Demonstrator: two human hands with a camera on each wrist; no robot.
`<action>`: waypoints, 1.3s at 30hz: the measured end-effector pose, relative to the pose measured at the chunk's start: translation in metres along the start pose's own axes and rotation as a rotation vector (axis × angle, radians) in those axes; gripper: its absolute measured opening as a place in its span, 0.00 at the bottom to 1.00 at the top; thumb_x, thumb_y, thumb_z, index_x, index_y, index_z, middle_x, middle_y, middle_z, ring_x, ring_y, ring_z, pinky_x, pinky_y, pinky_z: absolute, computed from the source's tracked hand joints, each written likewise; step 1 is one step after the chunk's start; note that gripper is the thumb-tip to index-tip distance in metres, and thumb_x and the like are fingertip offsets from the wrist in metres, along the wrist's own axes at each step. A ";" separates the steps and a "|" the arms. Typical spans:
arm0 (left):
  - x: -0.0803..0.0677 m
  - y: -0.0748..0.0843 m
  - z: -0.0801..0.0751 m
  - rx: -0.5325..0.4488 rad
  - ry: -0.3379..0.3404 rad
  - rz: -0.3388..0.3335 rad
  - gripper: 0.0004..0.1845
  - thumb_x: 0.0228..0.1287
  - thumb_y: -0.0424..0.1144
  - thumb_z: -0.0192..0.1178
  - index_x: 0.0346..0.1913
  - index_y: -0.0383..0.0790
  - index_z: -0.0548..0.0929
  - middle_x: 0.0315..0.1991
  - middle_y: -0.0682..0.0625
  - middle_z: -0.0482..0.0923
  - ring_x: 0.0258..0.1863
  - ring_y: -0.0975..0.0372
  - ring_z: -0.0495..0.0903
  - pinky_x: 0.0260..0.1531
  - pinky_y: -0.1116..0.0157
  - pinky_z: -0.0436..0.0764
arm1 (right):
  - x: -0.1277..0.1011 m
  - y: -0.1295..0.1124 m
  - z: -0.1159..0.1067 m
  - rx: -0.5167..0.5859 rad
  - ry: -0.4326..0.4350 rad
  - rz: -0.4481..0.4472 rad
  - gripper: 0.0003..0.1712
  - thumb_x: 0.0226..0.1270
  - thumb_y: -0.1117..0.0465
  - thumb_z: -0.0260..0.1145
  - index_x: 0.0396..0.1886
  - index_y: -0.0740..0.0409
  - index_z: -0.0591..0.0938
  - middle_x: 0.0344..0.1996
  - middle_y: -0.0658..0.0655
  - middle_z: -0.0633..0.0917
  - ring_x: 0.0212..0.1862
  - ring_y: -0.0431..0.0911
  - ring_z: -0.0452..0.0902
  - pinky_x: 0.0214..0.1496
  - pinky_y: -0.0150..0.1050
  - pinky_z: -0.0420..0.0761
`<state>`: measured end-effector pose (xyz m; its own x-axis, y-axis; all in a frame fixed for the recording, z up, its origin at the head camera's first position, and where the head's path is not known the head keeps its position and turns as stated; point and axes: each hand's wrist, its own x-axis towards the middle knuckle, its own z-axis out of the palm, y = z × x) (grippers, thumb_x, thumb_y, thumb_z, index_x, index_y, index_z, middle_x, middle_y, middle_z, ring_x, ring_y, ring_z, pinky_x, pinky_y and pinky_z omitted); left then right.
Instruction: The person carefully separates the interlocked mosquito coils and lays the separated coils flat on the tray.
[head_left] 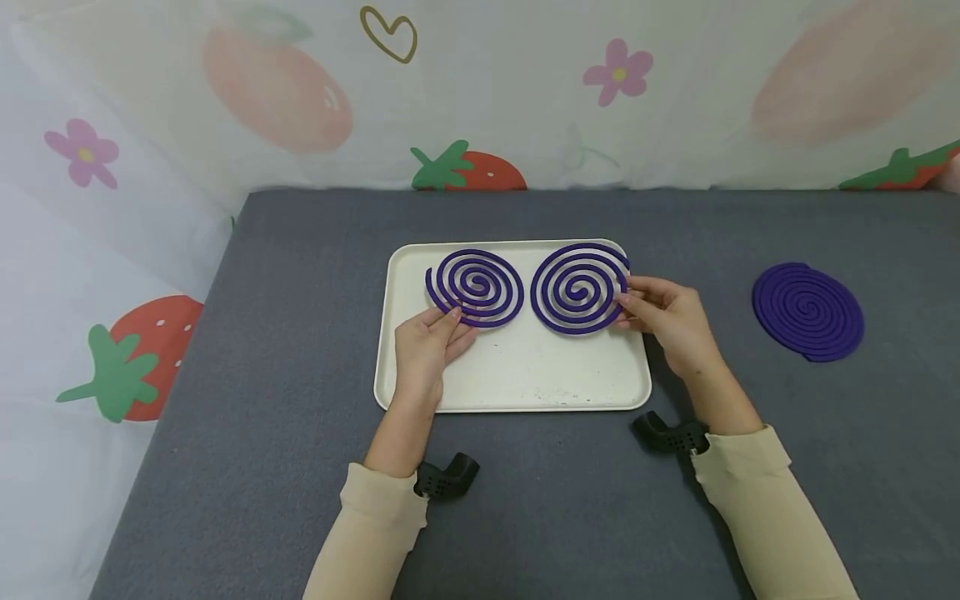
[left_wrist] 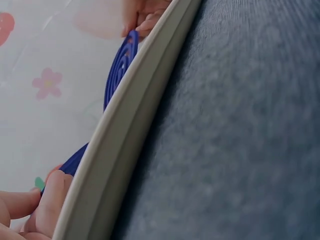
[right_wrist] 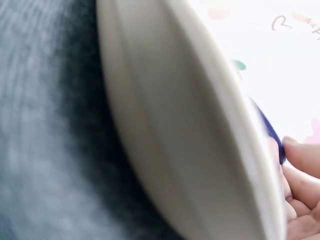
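Over the back half of a white tray (head_left: 540, 379) are two separate purple mosquito coils with gaps between their turns. The left coil (head_left: 477, 287) is pinched at its near-left edge between thumb and fingers of my left hand (head_left: 423, 354). My right hand (head_left: 670, 325) holds the right coil (head_left: 577, 293) by its outer right edge. In the left wrist view, both coils are tilted and show above the tray's rim, partly hidden by it. The right wrist view shows only a sliver of coil (right_wrist: 270, 129) at the fingertips; the tray wall blocks the rest.
A tightly wound purple coil (head_left: 807, 312), apparently two nested together, lies on the grey cloth-covered table (head_left: 540, 500) right of the tray. Behind the table's back edge hangs a pale curtain (head_left: 510, 92) printed with strawberries and flowers. Black wrist cameras (head_left: 447, 477) sit at both cuffs.
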<state>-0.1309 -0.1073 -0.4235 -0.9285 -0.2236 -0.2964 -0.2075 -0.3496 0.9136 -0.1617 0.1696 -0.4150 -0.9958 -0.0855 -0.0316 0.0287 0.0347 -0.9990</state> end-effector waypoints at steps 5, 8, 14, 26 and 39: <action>0.002 0.002 -0.003 0.012 0.046 0.003 0.15 0.68 0.28 0.52 0.52 0.19 0.74 0.42 0.28 0.79 0.29 0.62 0.85 0.35 0.65 0.83 | 0.001 0.002 0.000 0.045 0.064 -0.013 0.25 0.62 0.72 0.63 0.55 0.84 0.69 0.24 0.47 0.83 0.25 0.37 0.81 0.29 0.30 0.82; 0.002 0.003 -0.005 -0.004 0.044 -0.001 0.15 0.69 0.28 0.51 0.53 0.19 0.74 0.43 0.28 0.79 0.27 0.64 0.84 0.36 0.65 0.83 | 0.000 0.003 0.000 0.028 0.051 0.010 0.27 0.61 0.71 0.65 0.56 0.83 0.70 0.24 0.47 0.83 0.26 0.37 0.82 0.30 0.29 0.82; 0.003 0.005 -0.008 -0.045 -0.022 -0.022 0.18 0.69 0.25 0.49 0.59 0.19 0.69 0.52 0.28 0.74 0.37 0.63 0.83 0.42 0.66 0.81 | 0.000 0.002 0.000 0.020 0.048 0.029 0.27 0.60 0.71 0.66 0.57 0.81 0.70 0.26 0.48 0.84 0.26 0.36 0.82 0.31 0.28 0.82; 0.002 0.006 -0.007 -0.011 -0.020 -0.021 0.20 0.67 0.22 0.48 0.60 0.19 0.67 0.49 0.30 0.75 0.34 0.65 0.81 0.43 0.66 0.81 | 0.001 0.003 0.004 0.086 0.099 0.003 0.25 0.59 0.76 0.64 0.56 0.81 0.71 0.25 0.45 0.84 0.27 0.34 0.81 0.31 0.26 0.81; 0.001 0.003 -0.007 0.212 -0.007 0.003 0.10 0.61 0.25 0.59 0.44 0.21 0.79 0.35 0.34 0.83 0.27 0.62 0.85 0.32 0.68 0.83 | 0.002 0.010 0.003 0.126 0.188 -0.078 0.16 0.57 0.76 0.65 0.47 0.79 0.79 0.28 0.48 0.86 0.30 0.37 0.82 0.32 0.28 0.82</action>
<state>-0.1300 -0.1152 -0.4227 -0.9312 -0.2180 -0.2920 -0.2638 -0.1493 0.9530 -0.1630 0.1671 -0.4256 -0.9937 0.1040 0.0411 -0.0506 -0.0903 -0.9946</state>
